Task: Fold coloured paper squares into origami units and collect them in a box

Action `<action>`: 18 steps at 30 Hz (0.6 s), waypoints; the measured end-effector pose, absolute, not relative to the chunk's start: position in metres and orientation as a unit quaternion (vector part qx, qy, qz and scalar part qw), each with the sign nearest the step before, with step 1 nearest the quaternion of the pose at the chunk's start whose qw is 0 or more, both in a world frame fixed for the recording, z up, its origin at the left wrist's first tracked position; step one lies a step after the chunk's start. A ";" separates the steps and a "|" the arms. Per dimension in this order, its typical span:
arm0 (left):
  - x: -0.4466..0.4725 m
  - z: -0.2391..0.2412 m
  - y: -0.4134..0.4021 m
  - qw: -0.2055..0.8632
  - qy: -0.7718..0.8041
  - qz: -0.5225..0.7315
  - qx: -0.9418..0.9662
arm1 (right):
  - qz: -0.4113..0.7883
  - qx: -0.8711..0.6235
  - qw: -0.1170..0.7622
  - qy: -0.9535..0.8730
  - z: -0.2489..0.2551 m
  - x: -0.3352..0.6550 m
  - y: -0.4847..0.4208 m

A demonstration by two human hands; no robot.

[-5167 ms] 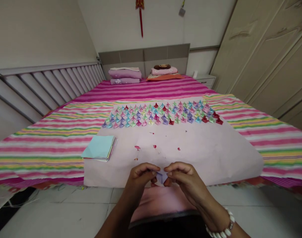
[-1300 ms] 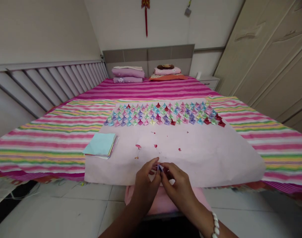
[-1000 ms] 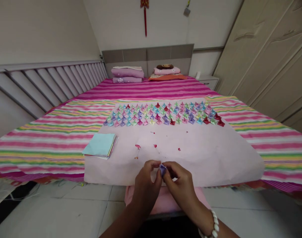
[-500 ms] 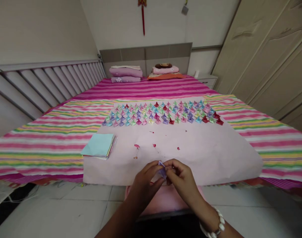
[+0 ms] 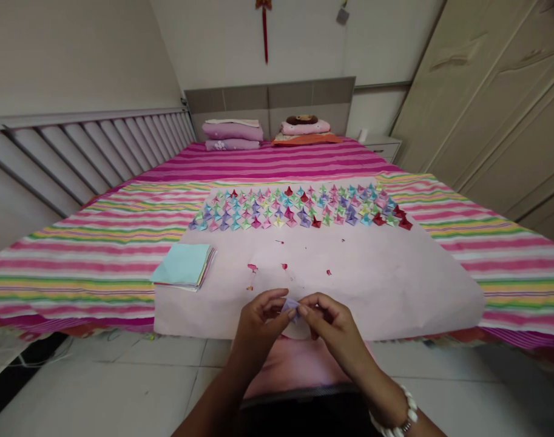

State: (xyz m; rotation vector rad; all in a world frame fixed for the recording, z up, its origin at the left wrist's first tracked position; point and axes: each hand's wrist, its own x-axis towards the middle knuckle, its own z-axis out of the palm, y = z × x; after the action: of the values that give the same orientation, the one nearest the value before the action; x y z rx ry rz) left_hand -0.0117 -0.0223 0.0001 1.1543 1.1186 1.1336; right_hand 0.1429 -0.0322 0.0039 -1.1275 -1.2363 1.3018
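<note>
We see two bare hands close together, low in the middle, above the near edge of a pale sheet (image 5: 395, 285) on the bed (image 5: 459, 233). The small purple paper (image 5: 291, 304) is up between them. The left hand (image 5: 257, 321) has its grip on the paper's left side, with the thumb on the front and the first finger sticking up a bit. The right hand (image 5: 335, 321) pinches the right side between thumb and finger. The fingertips cover part of the paper, so we can't make out all its folds. Some fingers are tucked behind, where we can't see them well.

A white bracelet (image 5: 409, 409) sits on the right wrist, and part of it is hidden under the arm. Both arms are cut off at the bottom. Pink cloth (image 5: 299, 364) shows under the hands, but the arms hide its sides.

To the left is a paper stack (image 5: 182, 265) with a light blue sheet on top. We can only see thin edges of the ones below. Farther back are rows of little folded shapes (image 5: 289, 215), too small and crowded to count. Tiny red marks (image 5: 252, 267) dot the pale sheet, and we can't tell what they are.
</note>
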 end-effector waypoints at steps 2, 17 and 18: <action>-0.013 -0.001 -0.021 0.594 0.462 0.481 0.450 | 0.535 -0.470 0.487 -0.506 0.002 0.142 -0.032; -0.020 -0.001 -0.022 0.697 0.435 0.444 0.359 | 0.634 -0.421 0.466 -0.451 0.000 0.138 -0.031; -0.020 0.000 -0.023 0.689 0.439 0.441 0.371 | 0.635 -0.421 0.468 -0.448 0.000 0.137 -0.031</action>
State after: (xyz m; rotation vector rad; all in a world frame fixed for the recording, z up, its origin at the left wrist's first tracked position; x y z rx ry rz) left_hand -0.0196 -0.0226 -0.0002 0.8298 0.9825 0.9876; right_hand 0.1374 -0.0313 0.0003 -1.0318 -1.0993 1.5578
